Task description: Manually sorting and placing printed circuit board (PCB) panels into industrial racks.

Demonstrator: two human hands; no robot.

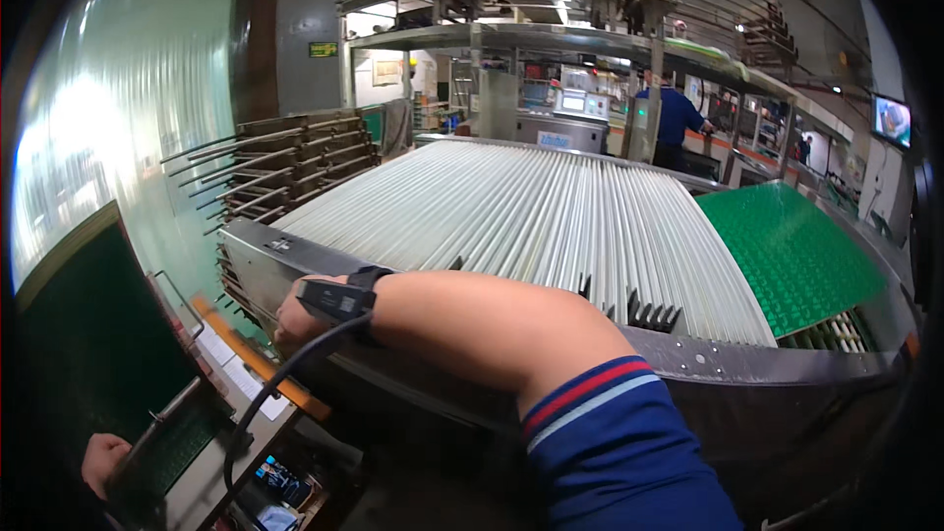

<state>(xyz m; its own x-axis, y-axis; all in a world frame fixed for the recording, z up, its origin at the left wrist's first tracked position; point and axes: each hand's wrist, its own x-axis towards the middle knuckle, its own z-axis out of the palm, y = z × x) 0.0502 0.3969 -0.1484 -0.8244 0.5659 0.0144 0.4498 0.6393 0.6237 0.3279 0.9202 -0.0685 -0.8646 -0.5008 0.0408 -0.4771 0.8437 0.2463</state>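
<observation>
My right arm reaches across the front of a long machine bed with its sleeve at lower right. My right hand (287, 321) is by the bed's left corner, beside its metal frame (295, 248). A black wrist device (336, 299) with a thick cable partly covers it, and its fingers are hidden. At the lower left, my left hand (103, 462) is curled closed at the edge of a green patterned panel (187, 447), seemingly gripping it. A larger dark green board (93, 334) stands just above that hand.
Ribbed white rows (492, 206) fill the bed, with black upright stops (652, 315) at its front. A green panel (796, 256) lies on the right. Rod racks (295, 162) stand at left. Papers (236, 374) lie below the bed. A person in blue (674, 123) works beyond.
</observation>
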